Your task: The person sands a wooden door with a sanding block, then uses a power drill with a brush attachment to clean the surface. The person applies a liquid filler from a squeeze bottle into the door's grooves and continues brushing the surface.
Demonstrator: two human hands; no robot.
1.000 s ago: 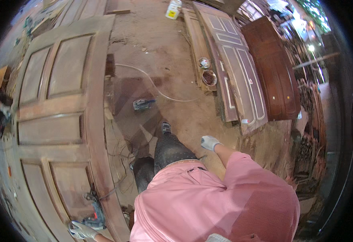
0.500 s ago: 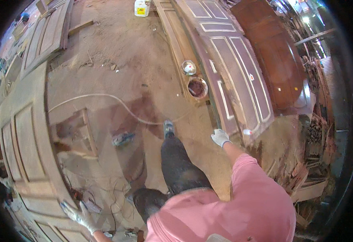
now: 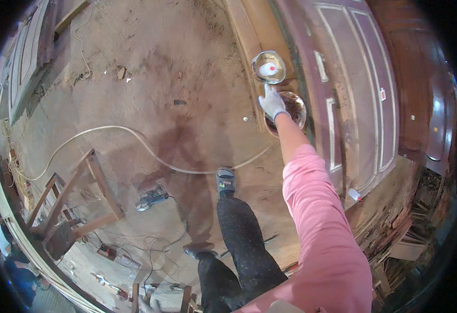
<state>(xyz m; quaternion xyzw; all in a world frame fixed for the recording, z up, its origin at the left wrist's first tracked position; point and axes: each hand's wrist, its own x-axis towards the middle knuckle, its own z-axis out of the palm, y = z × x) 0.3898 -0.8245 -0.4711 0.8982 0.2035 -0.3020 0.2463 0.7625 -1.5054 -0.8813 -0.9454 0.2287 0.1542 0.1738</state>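
Observation:
My right hand (image 3: 273,103), in a white glove, reaches out with its index finger stretched toward the near rim of a metal bowl (image 3: 257,58). In that bowl lies a white bottle (image 3: 267,69) with a red cap. Below the hand is a wider bowl (image 3: 300,112) with dark reddish-brown contents, partly covered by my hand and wrist. Nothing shows in the right hand's grasp. At the lower edge, a small pale part of my left hand (image 3: 149,306) is visible, too blurred to read its fingers.
Panelled doors (image 3: 361,78) with pale outlines lie at right; another white bottle (image 3: 353,194) is on the near end. At left are a wooden trestle (image 3: 100,182) and long pale edges (image 3: 35,274). A hose (image 3: 150,151), a power tool (image 3: 152,198) and cords cross the floor.
My right hand has moved forward from the door's near end to the bowls. My left hand has left the left-hand panelled door's face, which no longer shows. The view has shifted.

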